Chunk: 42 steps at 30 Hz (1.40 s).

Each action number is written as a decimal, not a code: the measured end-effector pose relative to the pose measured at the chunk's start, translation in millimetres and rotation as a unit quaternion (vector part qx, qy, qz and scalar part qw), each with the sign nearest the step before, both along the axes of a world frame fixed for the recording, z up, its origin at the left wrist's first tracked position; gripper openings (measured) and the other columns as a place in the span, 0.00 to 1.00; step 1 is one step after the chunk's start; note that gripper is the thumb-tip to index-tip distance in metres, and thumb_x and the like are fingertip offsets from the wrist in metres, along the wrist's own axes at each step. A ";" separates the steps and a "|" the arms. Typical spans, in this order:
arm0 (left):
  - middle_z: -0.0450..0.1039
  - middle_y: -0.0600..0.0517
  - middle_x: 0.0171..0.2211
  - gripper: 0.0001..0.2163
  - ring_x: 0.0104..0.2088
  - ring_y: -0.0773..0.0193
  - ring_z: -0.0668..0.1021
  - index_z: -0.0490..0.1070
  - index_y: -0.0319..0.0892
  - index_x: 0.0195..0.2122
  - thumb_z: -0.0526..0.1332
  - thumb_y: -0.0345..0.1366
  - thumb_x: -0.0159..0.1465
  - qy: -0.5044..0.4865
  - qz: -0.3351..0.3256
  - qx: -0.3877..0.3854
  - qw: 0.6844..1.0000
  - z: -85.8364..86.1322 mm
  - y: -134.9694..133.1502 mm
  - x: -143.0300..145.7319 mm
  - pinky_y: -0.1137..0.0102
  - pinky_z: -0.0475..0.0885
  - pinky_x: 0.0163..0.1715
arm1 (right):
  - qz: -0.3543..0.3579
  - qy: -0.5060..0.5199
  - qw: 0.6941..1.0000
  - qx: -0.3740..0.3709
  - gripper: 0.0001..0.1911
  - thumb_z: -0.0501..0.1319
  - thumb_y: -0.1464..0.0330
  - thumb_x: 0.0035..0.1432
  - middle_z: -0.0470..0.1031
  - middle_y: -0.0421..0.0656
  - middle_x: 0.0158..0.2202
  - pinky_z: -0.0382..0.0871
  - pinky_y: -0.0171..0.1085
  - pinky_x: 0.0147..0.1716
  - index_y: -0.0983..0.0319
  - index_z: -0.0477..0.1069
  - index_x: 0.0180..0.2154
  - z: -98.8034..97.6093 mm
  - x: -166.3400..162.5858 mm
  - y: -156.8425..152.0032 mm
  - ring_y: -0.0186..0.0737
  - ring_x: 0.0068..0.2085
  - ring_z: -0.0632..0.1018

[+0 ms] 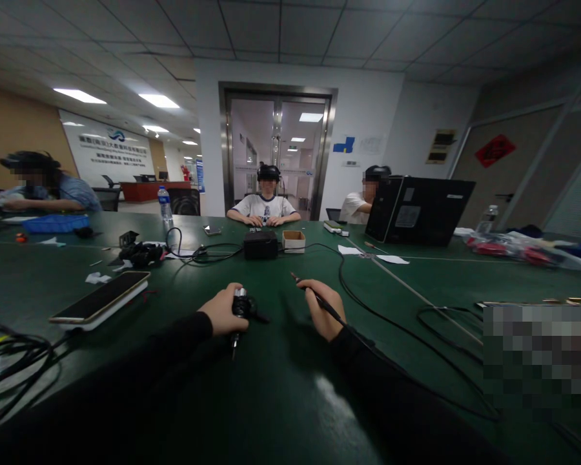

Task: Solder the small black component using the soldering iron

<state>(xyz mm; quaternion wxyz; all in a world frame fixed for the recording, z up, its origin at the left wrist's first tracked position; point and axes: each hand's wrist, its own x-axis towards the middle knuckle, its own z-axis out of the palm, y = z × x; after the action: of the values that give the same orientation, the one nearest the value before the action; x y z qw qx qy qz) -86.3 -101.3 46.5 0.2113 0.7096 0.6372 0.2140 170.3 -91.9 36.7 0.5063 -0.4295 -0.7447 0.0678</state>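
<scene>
My left hand (223,310) is closed around a small black and silver connector-like part (240,306) with a thin pin sticking down below the fist. My right hand (323,306) grips a slim black pen-shaped tool (314,296) like a soldering iron, its tip pointing up and left. The tool's black cable (368,303) trails off to the right across the green table (271,387). Both hands rest on the tabletop, a short gap between them.
A phone (101,298) on a white pad lies at left with cables beside it. A black box (260,245) and a small cardboard box (293,241) sit mid-table. An open laptop (419,210) stands at right. Three other people sit at the far side and left.
</scene>
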 end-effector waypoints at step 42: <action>0.75 0.35 0.45 0.29 0.50 0.48 0.74 0.75 0.34 0.37 0.41 0.53 0.63 -0.102 0.033 -0.033 0.994 -29.9 131.9 84.1 0.64 0.66 0.47 | 0.008 0.033 0.999 -0.028 0.13 0.50 0.68 0.60 0.75 0.41 0.35 0.66 0.35 0.38 0.59 0.73 0.37 -5.9 0.6 0.7 0.39 0.36 0.75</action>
<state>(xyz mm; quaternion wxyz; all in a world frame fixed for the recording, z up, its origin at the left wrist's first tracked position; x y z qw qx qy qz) -2.2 30.6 16.6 0.2919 0.6551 0.6421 0.2709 170.9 -91.1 30.8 0.5181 -0.4350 -0.7286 0.1069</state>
